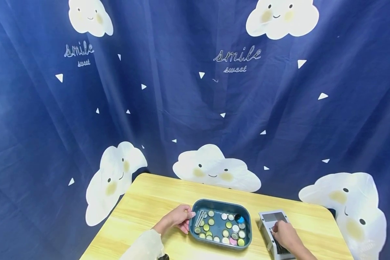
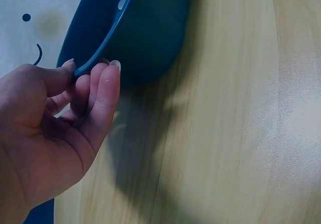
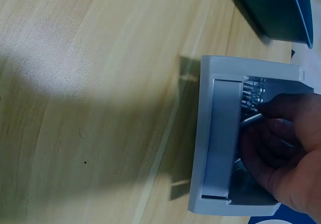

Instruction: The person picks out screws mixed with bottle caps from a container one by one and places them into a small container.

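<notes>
Tray (image 1: 221,206) of coloured discs (image 1: 235,228) and metal rods (image 1: 200,219) stands on the wooden table (image 1: 169,187) as I operate from afar: at its left end, my left hand (image 1: 181,217) pinches its rim (image 2: 116,28); to its right, inside a grey box (image 3: 215,69), my right hand (image 1: 286,234) pinches a thin metal rod (image 3: 252,118).

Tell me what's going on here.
A person's left hand pinches a dark teal tray by its rim; inside lie many small discs and some thin rods. Their right hand is inside a gray open box, apparently pinching a thin shiny piece near other metallic pieces. Both containers sit on a wood-grain table.
</notes>
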Demonstrator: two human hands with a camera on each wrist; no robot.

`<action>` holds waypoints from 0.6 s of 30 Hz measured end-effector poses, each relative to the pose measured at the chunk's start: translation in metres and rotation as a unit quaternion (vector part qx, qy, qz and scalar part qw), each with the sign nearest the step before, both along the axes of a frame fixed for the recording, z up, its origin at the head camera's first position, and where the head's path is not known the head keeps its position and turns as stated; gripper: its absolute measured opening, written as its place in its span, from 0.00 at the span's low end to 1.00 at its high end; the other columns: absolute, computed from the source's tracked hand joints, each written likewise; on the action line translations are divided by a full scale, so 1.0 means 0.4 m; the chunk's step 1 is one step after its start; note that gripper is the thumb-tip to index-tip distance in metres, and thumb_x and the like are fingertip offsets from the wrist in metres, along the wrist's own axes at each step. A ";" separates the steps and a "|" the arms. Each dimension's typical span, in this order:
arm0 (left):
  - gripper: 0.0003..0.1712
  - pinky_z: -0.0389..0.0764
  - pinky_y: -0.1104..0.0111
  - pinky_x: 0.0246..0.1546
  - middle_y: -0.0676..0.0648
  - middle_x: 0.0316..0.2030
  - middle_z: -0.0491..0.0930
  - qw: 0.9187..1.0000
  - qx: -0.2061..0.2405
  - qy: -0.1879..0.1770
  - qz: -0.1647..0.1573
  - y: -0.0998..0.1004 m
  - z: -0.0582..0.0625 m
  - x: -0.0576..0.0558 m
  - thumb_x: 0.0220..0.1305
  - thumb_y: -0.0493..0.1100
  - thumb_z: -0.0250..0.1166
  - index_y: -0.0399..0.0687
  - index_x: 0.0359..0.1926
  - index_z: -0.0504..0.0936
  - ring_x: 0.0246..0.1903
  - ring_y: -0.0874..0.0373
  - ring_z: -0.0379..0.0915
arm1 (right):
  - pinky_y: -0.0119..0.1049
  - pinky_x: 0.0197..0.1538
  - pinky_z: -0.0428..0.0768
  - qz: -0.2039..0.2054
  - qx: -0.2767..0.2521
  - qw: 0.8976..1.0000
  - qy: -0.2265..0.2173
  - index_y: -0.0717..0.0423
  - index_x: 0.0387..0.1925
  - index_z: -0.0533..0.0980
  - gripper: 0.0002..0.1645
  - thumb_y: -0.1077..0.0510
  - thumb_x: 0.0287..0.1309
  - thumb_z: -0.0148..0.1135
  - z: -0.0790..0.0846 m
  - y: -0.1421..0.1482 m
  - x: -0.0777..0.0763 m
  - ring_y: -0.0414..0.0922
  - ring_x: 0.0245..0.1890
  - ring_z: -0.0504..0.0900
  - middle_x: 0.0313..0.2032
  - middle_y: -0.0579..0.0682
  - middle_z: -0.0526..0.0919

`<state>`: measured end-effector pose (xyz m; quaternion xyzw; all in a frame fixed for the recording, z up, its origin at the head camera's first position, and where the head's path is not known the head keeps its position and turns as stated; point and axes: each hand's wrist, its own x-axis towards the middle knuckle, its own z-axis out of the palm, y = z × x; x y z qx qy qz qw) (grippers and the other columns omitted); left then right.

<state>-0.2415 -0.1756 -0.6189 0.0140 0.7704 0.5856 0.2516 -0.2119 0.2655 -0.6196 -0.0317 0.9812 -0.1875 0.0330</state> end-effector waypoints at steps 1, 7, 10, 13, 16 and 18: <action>0.13 0.90 0.65 0.17 0.51 0.16 0.72 1.000 0.001 -0.002 0.000 0.000 0.001 0.000 0.76 0.42 0.60 0.46 0.32 0.69 0.13 0.61 0.75 | 0.49 0.33 0.88 0.000 0.002 1.000 -0.002 0.61 0.26 0.82 0.04 0.67 0.52 0.71 -0.001 0.000 0.000 0.49 0.29 0.85 0.25 0.51 0.86; 0.12 0.89 0.65 0.17 0.51 0.16 0.72 1.000 0.001 -0.003 0.002 0.001 0.005 -0.002 0.77 0.42 0.60 0.45 0.34 0.69 0.13 0.61 0.75 | 0.52 0.35 0.90 -0.004 0.009 1.000 -0.003 0.63 0.27 0.83 0.02 0.67 0.51 0.71 -0.004 -0.002 -0.007 0.52 0.31 0.87 0.27 0.54 0.87; 0.12 0.90 0.64 0.18 0.51 0.16 0.72 1.000 0.001 -0.003 0.001 0.002 0.008 -0.003 0.76 0.42 0.60 0.44 0.34 0.70 0.12 0.61 0.76 | 0.55 0.38 0.90 -0.007 0.012 1.000 -0.009 0.65 0.29 0.84 0.02 0.68 0.51 0.70 -0.002 -0.003 -0.008 0.55 0.33 0.88 0.28 0.56 0.88; 0.12 0.91 0.64 0.18 0.51 0.16 0.72 1.000 0.002 -0.011 0.000 0.002 0.005 -0.003 0.77 0.42 0.60 0.44 0.34 0.70 0.12 0.61 0.76 | 0.56 0.40 0.91 -0.005 0.017 1.000 -0.013 0.66 0.30 0.84 0.02 0.69 0.51 0.69 0.001 -0.005 -0.007 0.57 0.35 0.89 0.29 0.58 0.88; 0.12 0.90 0.66 0.17 0.51 0.16 0.72 1.000 0.006 -0.015 0.001 0.001 0.004 -0.003 0.77 0.42 0.60 0.45 0.34 0.70 0.13 0.61 0.75 | 0.55 0.40 0.91 0.004 0.021 1.000 -0.004 0.66 0.29 0.84 0.02 0.69 0.51 0.70 -0.001 -0.006 -0.005 0.57 0.34 0.89 0.28 0.58 0.88; 0.12 0.89 0.67 0.16 0.51 0.16 0.71 1.000 0.008 -0.015 0.001 0.000 0.002 -0.002 0.77 0.41 0.60 0.45 0.33 0.70 0.12 0.62 0.75 | 0.55 0.38 0.91 0.010 0.023 1.000 0.007 0.66 0.28 0.83 0.02 0.68 0.51 0.70 -0.004 -0.006 -0.004 0.57 0.33 0.89 0.27 0.57 0.88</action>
